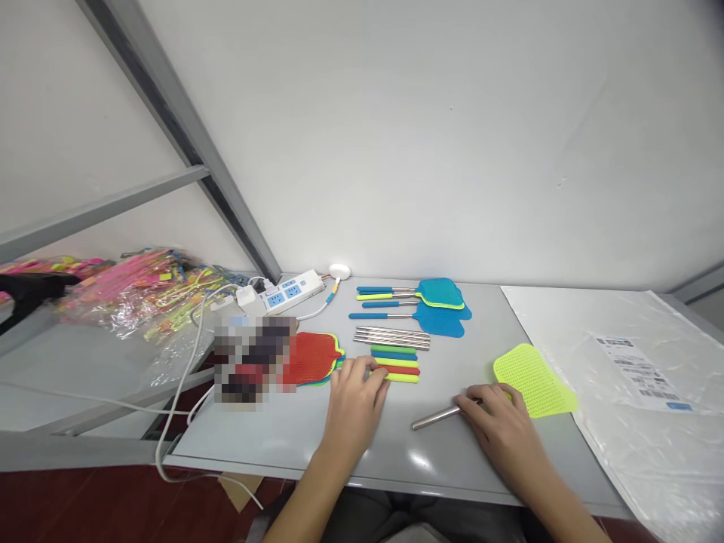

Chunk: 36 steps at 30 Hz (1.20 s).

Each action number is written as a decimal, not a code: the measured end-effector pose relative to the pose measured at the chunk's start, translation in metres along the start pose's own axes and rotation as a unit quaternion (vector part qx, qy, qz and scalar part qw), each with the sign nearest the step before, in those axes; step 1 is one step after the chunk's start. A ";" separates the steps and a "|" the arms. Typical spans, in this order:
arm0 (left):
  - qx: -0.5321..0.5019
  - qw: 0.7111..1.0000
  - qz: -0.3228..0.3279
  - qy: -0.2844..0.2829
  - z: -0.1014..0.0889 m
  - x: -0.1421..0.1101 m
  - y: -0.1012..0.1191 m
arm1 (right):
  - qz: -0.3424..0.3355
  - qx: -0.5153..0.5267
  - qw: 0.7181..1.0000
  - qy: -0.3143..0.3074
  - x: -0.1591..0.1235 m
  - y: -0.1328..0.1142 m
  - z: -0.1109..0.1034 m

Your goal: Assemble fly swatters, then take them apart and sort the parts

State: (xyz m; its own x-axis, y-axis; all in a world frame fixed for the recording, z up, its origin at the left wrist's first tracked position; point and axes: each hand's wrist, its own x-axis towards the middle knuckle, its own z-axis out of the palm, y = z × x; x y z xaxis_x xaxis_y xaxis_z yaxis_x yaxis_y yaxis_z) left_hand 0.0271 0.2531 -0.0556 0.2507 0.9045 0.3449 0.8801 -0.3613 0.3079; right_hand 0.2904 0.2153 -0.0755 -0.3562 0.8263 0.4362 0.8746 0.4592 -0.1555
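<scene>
Grey counter (283, 441) against a white wall (396, 151), with a person's two hands set well apart. At far left, bagged bundles (141, 283) of brightly coloured pieces lie on a shelf beyond the metal frame; a power strip (294, 292) with a trailing white cable (173, 422) occupies the back left of the counter. A red swatter head (314, 356) tops a stack at left, partly hidden by a pixelated patch. Toward the back lie blue and yellow-green swatters (438, 318), then a bundle of bare rods (390, 337) and a row of coloured grips (396, 353). The left hand (354, 396) covers the left ends of the nearest grips; whether its fingers have closed on one cannot be told.

The right hand (498, 418) is clamped on a metal rod (435, 417) at the front right of the counter. The rod's long axis runs obliquely — free end to the left and slightly toward the person. A yellow-green swatter head (535, 381) lies beyond the other end, pointing right, its edge meeting a white plastic sheet (622, 445); the fingers hide any junction.
</scene>
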 end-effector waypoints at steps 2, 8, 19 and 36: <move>0.000 1.000 -0.005 -0.001 0.001 0.000 0.002 | 0.011 0.009 1.000 0.016 -0.002 0.001 0.003; -0.021 0.999 -0.024 -0.009 0.007 0.000 0.009 | 0.045 0.020 0.998 0.038 -0.003 0.004 0.005; -0.103 0.992 0.077 -0.014 -0.005 -0.015 0.052 | 0.043 0.027 0.998 0.046 -0.002 -0.003 0.003; -0.037 0.996 0.021 -0.085 -0.028 -0.013 0.027 | 0.318 0.256 0.909 0.082 0.014 0.013 -0.040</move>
State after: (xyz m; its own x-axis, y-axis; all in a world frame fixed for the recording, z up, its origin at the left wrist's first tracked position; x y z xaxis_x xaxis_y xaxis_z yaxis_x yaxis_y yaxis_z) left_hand 0.0363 0.2256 -0.0268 0.3558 0.9115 0.2065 0.8371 -0.4091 0.3633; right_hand 0.3100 0.2198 -0.0356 0.2583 0.9374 0.2338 0.6040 0.0321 -0.7963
